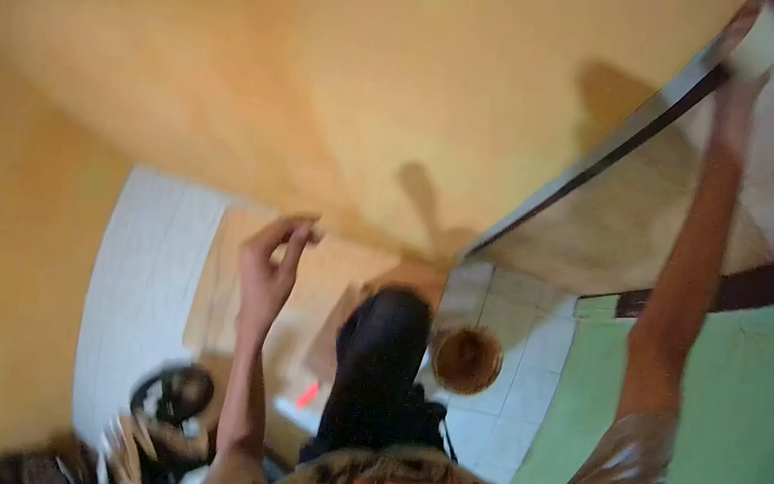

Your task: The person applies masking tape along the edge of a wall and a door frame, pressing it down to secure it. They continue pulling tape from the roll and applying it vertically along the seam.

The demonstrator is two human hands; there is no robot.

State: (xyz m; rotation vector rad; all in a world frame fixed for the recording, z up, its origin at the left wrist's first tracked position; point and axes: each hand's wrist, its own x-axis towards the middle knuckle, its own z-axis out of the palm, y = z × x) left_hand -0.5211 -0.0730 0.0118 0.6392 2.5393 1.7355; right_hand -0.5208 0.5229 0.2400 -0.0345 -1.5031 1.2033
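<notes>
At the upper right, my right hand (738, 70) is raised at the dark-edged wooden panel (606, 201), closed round a pale, blurred object (760, 46) that I cannot make out clearly. My left hand (275, 260) is held out in front of the yellow wall (331, 81), at centre left. Its thumb and fingertips are pressed together, and a small pale bit shows at the tips, too small to name.
A round basket or bucket (466, 360) stands on the white tiled floor right of my dark-clothed leg (376, 372). Cluttered items (157, 449) lie at the lower left. A green wall (732, 429) is on the right. A brown sheet (238, 289) lies behind my left hand.
</notes>
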